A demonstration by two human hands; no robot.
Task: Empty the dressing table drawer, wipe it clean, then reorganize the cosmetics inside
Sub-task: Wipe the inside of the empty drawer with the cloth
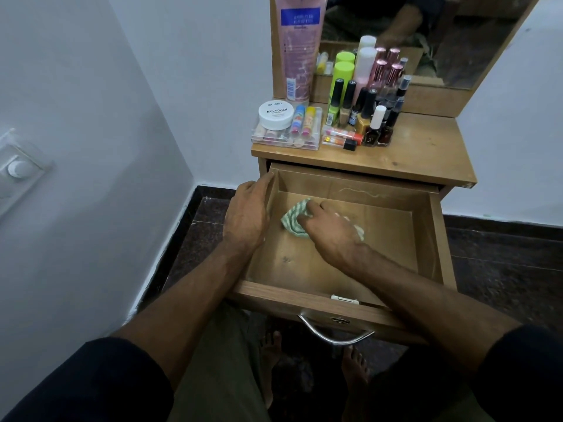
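Drawer (pixel 341 303) emptied, mid-wipe: right hand (pixel 332 231) pressing down on green cloth (pixel 291 219), left hand (pixel 248 216) bracing side wall, fingers relaxed. Cosmetics (pixel 359 114) up top, reorganizing left.

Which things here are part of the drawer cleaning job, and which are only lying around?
Belong to the job:
- drawer, open
- striped cloth under the right hand
- left hand on the drawer's left wall
- cosmetics on the tabletop
- nail polish jar

Just there:
- mirror
- wall switch
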